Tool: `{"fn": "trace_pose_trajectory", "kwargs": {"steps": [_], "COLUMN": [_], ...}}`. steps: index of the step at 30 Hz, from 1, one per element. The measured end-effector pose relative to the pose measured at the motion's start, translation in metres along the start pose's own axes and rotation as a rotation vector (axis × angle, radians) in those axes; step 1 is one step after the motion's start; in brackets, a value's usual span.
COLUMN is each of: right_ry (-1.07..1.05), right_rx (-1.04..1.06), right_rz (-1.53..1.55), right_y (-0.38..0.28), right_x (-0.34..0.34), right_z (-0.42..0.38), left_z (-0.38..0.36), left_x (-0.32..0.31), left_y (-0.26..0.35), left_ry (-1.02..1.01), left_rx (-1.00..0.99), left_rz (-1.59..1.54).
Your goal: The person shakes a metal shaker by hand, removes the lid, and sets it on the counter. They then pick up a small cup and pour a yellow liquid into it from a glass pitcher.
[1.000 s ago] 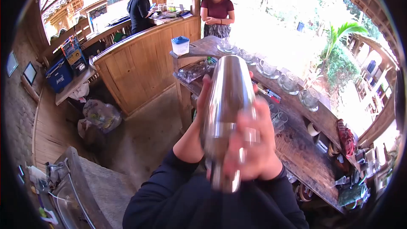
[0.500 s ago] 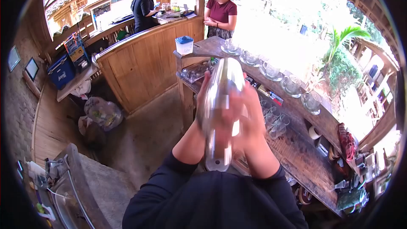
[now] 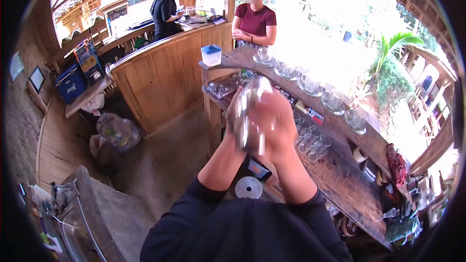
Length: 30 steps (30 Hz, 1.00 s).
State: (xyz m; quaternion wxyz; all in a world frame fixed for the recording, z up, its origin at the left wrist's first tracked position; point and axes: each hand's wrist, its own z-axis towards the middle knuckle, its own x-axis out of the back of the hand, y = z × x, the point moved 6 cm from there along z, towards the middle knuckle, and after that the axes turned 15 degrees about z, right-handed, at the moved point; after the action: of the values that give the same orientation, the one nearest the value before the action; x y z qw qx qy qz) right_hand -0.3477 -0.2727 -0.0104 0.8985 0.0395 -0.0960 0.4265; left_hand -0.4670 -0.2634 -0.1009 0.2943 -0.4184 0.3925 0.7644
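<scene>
Right now you hold a metal shaker (image 3: 250, 111) up in front of your chest, both hands wrapped around it. Your left hand (image 3: 236, 116) grips its left side, fingers curled behind the blurred steel. Your right hand (image 3: 274, 121) is closed over its front and right side, covering most of the body. The shaker is motion-blurred, so its tilt is hard to read.

Behind it runs a curved wooden counter (image 3: 340, 131) with glass cups on saucers (image 3: 310, 85) along the top and small glasses (image 3: 310, 143) on the lower shelf. A white tub with a blue lid (image 3: 211, 55) stands at the counter's far end. A person in a maroon top (image 3: 255, 22) stands beyond, arms folded.
</scene>
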Motion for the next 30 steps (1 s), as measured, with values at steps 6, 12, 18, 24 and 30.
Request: {"fn": "trace_pose_trajectory", "kwargs": {"steps": [6,12,18,24,30], "right_ry": [0.104,0.088,0.232,-0.037,0.184], "right_rx": [-0.083,0.436,-0.49,0.255,-0.295], "right_rz": [0.073,0.187,0.135,0.188,0.07], "right_y": [-0.01,-0.052,0.033,-0.039,0.057], "right_x": [0.01,0.023,0.021,0.025,0.034], "right_z": [0.011,0.004,0.007,-0.01,-0.026], "left_z": [-0.008,-0.019,0.004,-0.025,0.014], "left_x": [-0.028,-0.062,-0.018,-0.089,0.013], "left_y": [0.011,-0.003,-0.02,-0.012,-0.026], "left_ry": [-0.032,-0.553,-0.112,-0.64,0.218], "left_rx": [0.073,-0.061,-0.081,-0.177,-0.376], "left_rz": [-0.02,0.083,-0.347,0.198,1.4]}}
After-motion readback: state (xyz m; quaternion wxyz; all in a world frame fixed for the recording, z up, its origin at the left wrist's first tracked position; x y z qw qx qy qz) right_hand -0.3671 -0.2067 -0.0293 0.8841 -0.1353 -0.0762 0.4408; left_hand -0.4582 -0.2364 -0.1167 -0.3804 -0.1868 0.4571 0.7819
